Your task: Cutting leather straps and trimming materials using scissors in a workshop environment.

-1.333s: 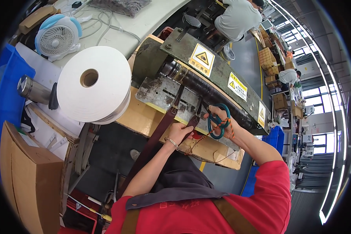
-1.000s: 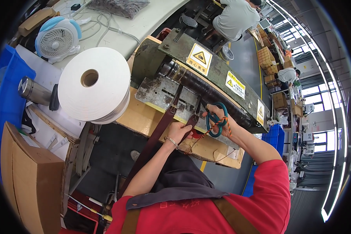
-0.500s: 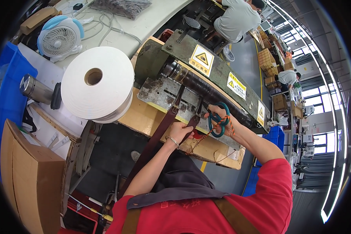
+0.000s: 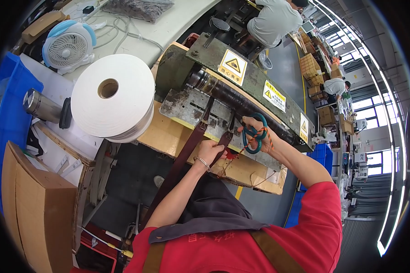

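Observation:
A green roller machine has a dark steel roller over a scuffed metal plate. Two maroon straps with metal fittings run from beneath it: a longer left one and a right one. My left hand has its fingers closed on the right strap, below its fitting. Just above and right of it, my right hand grips teal-handled scissors wound with orange-and-black cord. Their blade tips are hard to make out beside the right strap.
At left are a large white roll, a fan, a steel flask, a blue bin and a carton. Two co-workers work beyond the machine. More blue bins stand at right.
My right hand, holding the scissors, has shifted a little upward toward the roller in the last half second. My left hand keeps hold of the strap in nearly the same spot.

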{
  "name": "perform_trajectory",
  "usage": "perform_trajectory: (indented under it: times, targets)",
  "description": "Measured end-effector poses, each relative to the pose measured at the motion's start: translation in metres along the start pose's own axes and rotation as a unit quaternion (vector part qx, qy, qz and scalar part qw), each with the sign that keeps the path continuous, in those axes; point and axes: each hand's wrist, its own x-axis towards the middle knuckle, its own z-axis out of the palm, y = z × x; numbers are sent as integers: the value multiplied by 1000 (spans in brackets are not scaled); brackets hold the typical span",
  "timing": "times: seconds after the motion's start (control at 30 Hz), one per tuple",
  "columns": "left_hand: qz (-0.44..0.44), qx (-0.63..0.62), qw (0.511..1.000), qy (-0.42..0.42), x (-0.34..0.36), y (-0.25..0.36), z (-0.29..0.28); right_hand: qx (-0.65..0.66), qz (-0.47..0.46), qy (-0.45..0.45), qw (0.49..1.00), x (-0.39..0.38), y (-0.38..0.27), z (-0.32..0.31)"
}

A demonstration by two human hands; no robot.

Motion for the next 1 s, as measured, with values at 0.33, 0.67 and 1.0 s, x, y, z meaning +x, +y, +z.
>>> perform_trajectory:
  times: [0.33,0.67,1.0]
  targets:
    - [4,-40,999,-3,-2,3,1,5,6,-9,1000,1,0,-4]
    - [2,-62,998,2,-2,3,3,-46,4,-39,998,1,2,-9]
    - [12,-61,998,-12,-2,3,3,-4,-14,-41,999,6,3,-12]
